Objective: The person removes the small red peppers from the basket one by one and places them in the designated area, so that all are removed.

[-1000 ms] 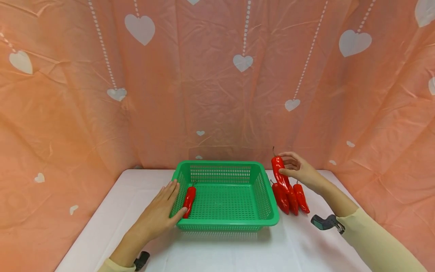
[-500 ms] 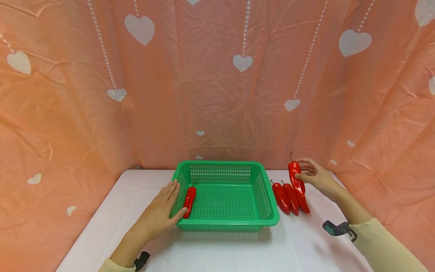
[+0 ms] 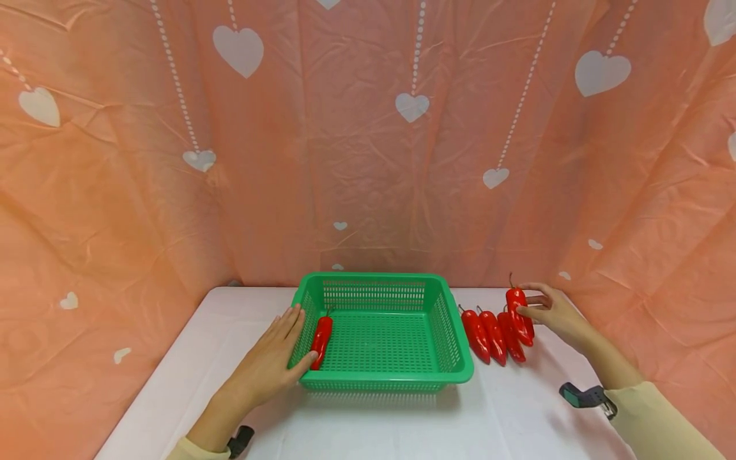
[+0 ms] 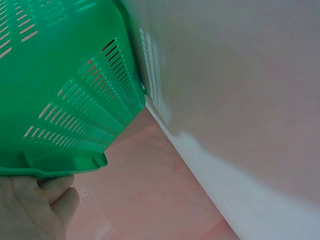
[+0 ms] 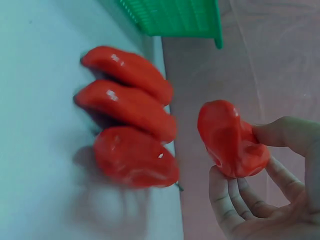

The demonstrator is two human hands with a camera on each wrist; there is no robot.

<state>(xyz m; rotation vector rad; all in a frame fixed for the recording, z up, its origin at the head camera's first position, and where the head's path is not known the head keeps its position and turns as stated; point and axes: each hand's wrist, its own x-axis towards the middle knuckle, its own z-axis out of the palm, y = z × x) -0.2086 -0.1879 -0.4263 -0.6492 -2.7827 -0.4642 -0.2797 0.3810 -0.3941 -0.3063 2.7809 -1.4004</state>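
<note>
My left hand (image 3: 261, 364) rests flat against the left side of a green plastic basket (image 3: 379, 376), thumb over the front rim and fingers straight along the left rim. Inside, a red chili pepper (image 3: 322, 342) leans along the left wall. To the right, my right hand (image 3: 556, 314) pinches a glossy red chili pepper (image 3: 515, 303), stem up, between thumb and fingers. A red lobe (image 5: 255, 157) shows beside it in the right wrist view; whether that is a second pepper I cannot tell. Three more chili peppers (image 3: 493, 335) lie side by side between basket and right hand.
A white-covered table (image 3: 374, 425) carries everything. Behind it and at both sides hangs a pink-orange curtain (image 3: 368, 191) with white hearts. Dark straps (image 3: 586, 396) sit at both wrists.
My right hand has moved right and somewhat lower with the chili pepper, past the row, uncovering the peppers on the table. The left hand and basket stay put.
</note>
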